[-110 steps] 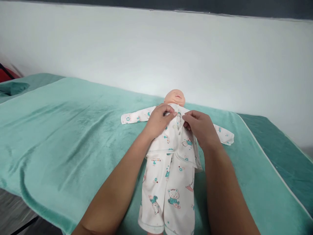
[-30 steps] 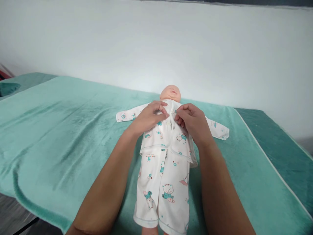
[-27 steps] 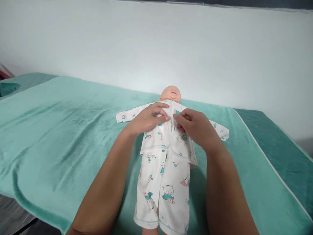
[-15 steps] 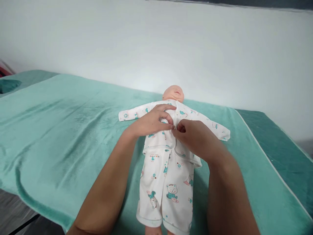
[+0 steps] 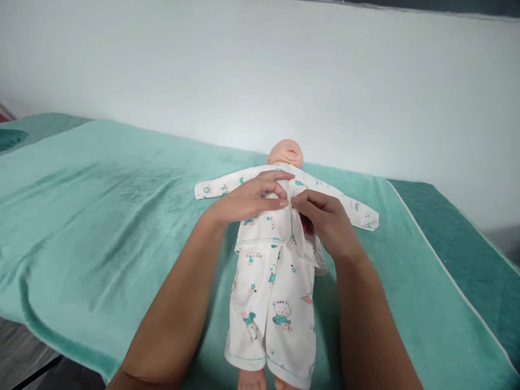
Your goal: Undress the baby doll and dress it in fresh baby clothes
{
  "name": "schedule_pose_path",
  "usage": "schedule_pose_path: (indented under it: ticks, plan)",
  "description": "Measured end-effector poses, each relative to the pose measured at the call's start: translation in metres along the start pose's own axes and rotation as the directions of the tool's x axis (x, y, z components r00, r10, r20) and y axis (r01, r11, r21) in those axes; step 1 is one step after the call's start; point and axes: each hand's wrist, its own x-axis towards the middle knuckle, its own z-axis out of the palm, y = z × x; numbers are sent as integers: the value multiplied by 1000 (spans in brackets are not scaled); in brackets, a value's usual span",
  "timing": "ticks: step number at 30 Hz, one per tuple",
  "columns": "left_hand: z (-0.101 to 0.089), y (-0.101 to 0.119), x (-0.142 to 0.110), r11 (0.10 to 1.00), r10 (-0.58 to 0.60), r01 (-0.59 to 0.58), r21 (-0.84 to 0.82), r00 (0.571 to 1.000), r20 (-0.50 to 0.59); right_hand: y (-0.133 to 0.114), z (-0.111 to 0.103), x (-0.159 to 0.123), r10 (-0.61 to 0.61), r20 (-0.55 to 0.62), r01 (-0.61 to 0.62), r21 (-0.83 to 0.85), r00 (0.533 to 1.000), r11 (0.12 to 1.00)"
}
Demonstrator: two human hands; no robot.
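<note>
A baby doll (image 5: 285, 151) lies on its back, wearing a white printed baby shirt (image 5: 260, 235) and matching trousers (image 5: 248, 292). My left hand (image 5: 254, 199) rests across the chest, its thumb and index finger closed on the shirt's front edge beside a small button (image 5: 288, 205). From the other side, my right hand (image 5: 325, 216) pinches the opposite front edge close to that button. The fingertips of both hands nearly meet. Below the button the shirt front hangs apart, with the right-hand flap lifted. Whether the button is through its hole cannot be made out.
A light green plush blanket (image 5: 134, 216) covers the surface under the doll, with a darker green part (image 5: 459, 233) at the right. A white wall (image 5: 227, 70) stands behind. Grey floor (image 5: 20, 346) shows at the lower left.
My right hand has turned and risen slightly, lifting the right shirt flap away from the body. My left hand stays at the front edge, and the button now shows between the fingertips.
</note>
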Motion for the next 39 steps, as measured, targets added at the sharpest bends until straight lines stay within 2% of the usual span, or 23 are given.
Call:
schedule_pose_path:
  ticks: [8,15,21,28,33,39]
  plan:
    - [0,-4,1,1000,0,0,-5,999,38,6,0,2,-23,-41,24,27,999,999]
    - [-3,-2,1,1000,-15,12,26,996,89,5,1,2,-15,-17,15,17,1000,1000]
    - [-3,-5,2,997,17,-24,76,996,87,6,-3,4,2,18,-3,85,1000,996]
    - [-3,-7,3,992,38,-50,118,994,103,5,-1,5,4,8,-5,92,1000,996]
    - [2,-2,4,986,-16,3,166,997,78,5,2,4,8,-18,-6,94,1000,996]
    - [4,1,3,982,-35,24,185,998,54,6,1,4,6,2,-6,99,1000,995]
